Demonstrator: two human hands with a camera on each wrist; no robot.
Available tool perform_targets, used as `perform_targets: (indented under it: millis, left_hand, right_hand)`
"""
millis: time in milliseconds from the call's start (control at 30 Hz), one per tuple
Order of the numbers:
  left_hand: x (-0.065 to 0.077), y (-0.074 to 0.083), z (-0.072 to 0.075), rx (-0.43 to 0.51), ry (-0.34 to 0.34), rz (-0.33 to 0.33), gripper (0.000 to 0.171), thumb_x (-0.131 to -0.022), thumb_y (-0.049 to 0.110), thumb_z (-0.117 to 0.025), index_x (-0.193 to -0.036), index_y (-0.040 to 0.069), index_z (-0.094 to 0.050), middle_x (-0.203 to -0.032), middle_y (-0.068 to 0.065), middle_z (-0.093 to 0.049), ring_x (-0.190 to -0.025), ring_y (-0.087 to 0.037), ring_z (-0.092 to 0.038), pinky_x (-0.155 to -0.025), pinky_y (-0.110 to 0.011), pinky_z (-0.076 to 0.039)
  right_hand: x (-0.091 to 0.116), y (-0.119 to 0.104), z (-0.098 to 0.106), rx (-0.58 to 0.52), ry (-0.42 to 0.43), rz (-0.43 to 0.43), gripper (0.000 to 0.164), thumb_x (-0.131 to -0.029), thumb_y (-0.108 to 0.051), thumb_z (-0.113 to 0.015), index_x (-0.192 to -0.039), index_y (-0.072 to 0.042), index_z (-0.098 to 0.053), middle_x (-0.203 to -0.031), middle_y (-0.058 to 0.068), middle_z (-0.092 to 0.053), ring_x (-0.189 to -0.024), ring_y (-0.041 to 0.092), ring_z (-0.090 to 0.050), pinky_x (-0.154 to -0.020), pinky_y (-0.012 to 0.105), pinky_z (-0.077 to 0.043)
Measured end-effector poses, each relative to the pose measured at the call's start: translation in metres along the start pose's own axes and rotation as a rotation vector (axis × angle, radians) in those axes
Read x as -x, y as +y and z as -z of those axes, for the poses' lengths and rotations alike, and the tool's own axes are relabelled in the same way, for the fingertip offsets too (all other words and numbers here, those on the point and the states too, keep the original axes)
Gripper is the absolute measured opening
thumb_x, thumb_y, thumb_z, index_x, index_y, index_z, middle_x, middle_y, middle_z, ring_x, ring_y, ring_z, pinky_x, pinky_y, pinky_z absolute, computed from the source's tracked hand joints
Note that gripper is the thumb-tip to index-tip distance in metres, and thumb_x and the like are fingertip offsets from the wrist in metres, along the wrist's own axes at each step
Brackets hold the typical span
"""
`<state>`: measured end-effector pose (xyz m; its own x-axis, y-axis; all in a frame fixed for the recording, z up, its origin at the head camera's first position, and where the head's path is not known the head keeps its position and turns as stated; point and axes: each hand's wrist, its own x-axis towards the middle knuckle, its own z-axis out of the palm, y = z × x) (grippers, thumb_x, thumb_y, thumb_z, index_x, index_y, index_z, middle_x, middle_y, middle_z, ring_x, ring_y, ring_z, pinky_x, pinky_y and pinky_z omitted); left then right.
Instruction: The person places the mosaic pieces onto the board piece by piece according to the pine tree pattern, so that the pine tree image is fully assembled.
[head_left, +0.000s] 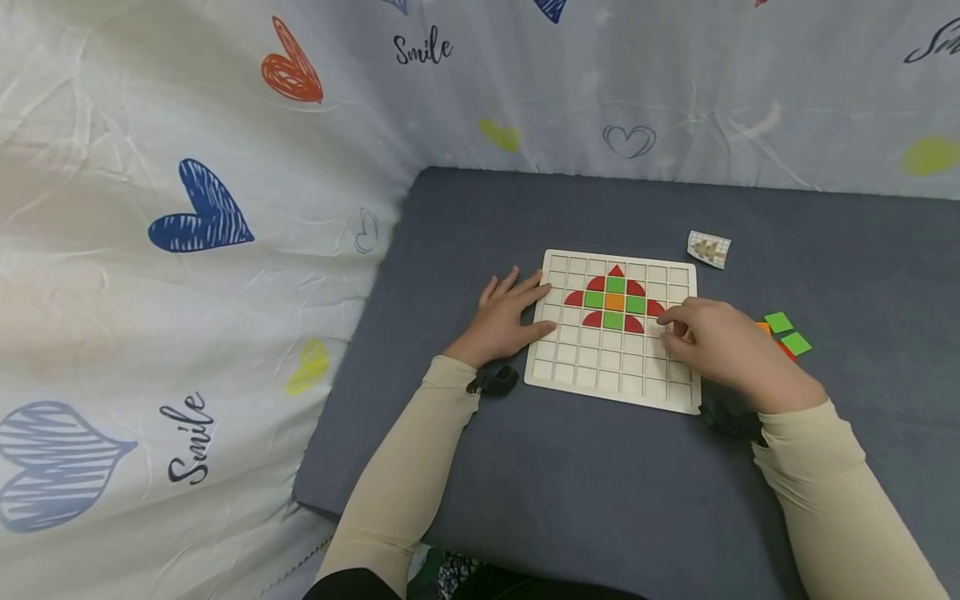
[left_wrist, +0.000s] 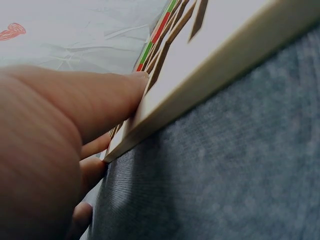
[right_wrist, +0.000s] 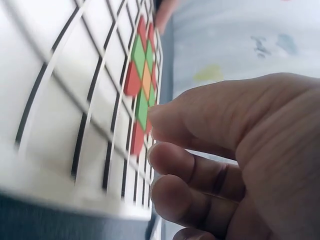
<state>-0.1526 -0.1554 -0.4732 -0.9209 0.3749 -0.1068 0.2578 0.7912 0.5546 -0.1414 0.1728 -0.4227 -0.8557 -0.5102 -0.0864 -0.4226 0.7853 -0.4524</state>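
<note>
A pale square grid board lies on the table. Set in its cells is a pattern with an orange square at the centre, green squares around it, and red rounded pieces further out. A red triangle tops the pattern. My left hand lies with spread fingers at the board's left edge, the thumb resting on its rim. At the pattern's right end, my right hand has bent fingers, fingertips right beside a red rounded piece; nothing shows held between them.
Loose green squares lie right of the board, with orange and red pieces partly hidden behind my right hand. Beyond the board's far right corner is a small printed card. A white patterned curtain borders the grey table.
</note>
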Motion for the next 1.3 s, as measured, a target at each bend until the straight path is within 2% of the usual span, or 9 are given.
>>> perform_targets:
  millis: [100,267,567,800,933,1133,1300]
  left_hand:
    - [0.001,0.000,0.000,0.000,0.000,0.001,0.071,-0.103,0.046,-0.067,-0.164,0.021,-0.040,-0.175,0.002,-0.023,-0.164,-0.024,-0.001,-0.131,-0.046,0.010]
    - [0.000,0.000,0.000,-0.003,-0.002,0.002,0.071,-0.104,0.046,-0.067,-0.164,0.021,-0.040,-0.174,0.002,-0.022,-0.164,-0.024,-0.001,-0.131,-0.046,0.010]
    - [0.001,-0.002,-0.001,-0.014,-0.010,0.012,0.071,-0.104,0.047,-0.066,-0.165,0.022,-0.039,-0.175,0.003,-0.022,-0.164,-0.024,-0.001,-0.131,-0.046,0.010]
    - [-0.001,0.000,-0.001,-0.009,-0.003,0.005,0.071,-0.104,0.047,-0.066,-0.164,0.022,-0.040,-0.175,0.003,-0.022,-0.164,-0.024,-0.001,-0.131,-0.046,0.010]
    - [-0.001,0.001,0.000,-0.006,-0.002,0.003,0.071,-0.104,0.047,-0.066,-0.165,0.022,-0.039,-0.175,0.003,-0.022,-0.164,-0.023,-0.001,-0.131,-0.046,0.010]
    - [-0.001,0.001,0.000,-0.003,-0.003,0.006,0.071,-0.104,0.047,-0.066,-0.165,0.022,-0.039,-0.175,0.003,-0.022,-0.164,-0.023,-0.001,-0.131,-0.045,0.011]
    - [-0.001,0.001,-0.001,-0.002,-0.001,0.007,0.070,-0.104,0.046,-0.066,-0.164,0.022,-0.040,-0.174,0.003,-0.022,-0.164,-0.023,-0.001,-0.131,-0.044,0.010]
  right_hand:
    - [0.007,0.007,0.002,0.004,0.017,-0.028,0.024,-0.094,-0.007,-0.069,-0.113,0.005,-0.075,-0.085,0.006,-0.063,-0.063,0.017,-0.048,-0.056,0.033,-0.040]
    - [0.018,0.020,0.004,0.025,0.048,-0.026,0.022,-0.094,-0.006,-0.071,-0.112,0.006,-0.075,-0.087,0.007,-0.066,-0.069,0.018,-0.051,-0.060,0.034,-0.043]
    - [0.034,0.037,0.010,0.058,0.035,-0.077,0.024,-0.095,-0.004,-0.068,-0.116,0.006,-0.074,-0.096,0.014,-0.070,-0.079,0.024,-0.059,-0.067,0.042,-0.049]
    - [0.045,0.053,0.016,0.068,0.057,-0.093,0.031,-0.090,0.001,-0.069,-0.120,0.006,-0.073,-0.108,0.023,-0.068,-0.082,0.029,-0.064,-0.071,0.047,-0.052]
    - [0.048,0.061,0.019,0.079,0.062,-0.141,0.034,-0.089,-0.001,-0.068,-0.122,0.008,-0.072,-0.113,0.028,-0.064,-0.082,0.031,-0.062,-0.072,0.051,-0.052]
    - [0.052,0.071,0.021,0.095,0.083,-0.223,0.033,-0.095,-0.011,-0.069,-0.122,0.008,-0.070,-0.121,0.033,-0.059,-0.103,0.049,-0.060,-0.081,0.069,-0.050]
    - [0.049,0.076,0.022,0.096,0.068,-0.298,0.034,-0.097,-0.018,-0.067,-0.120,0.007,-0.071,-0.117,0.033,-0.063,-0.100,0.049,-0.062,-0.073,0.068,-0.051]
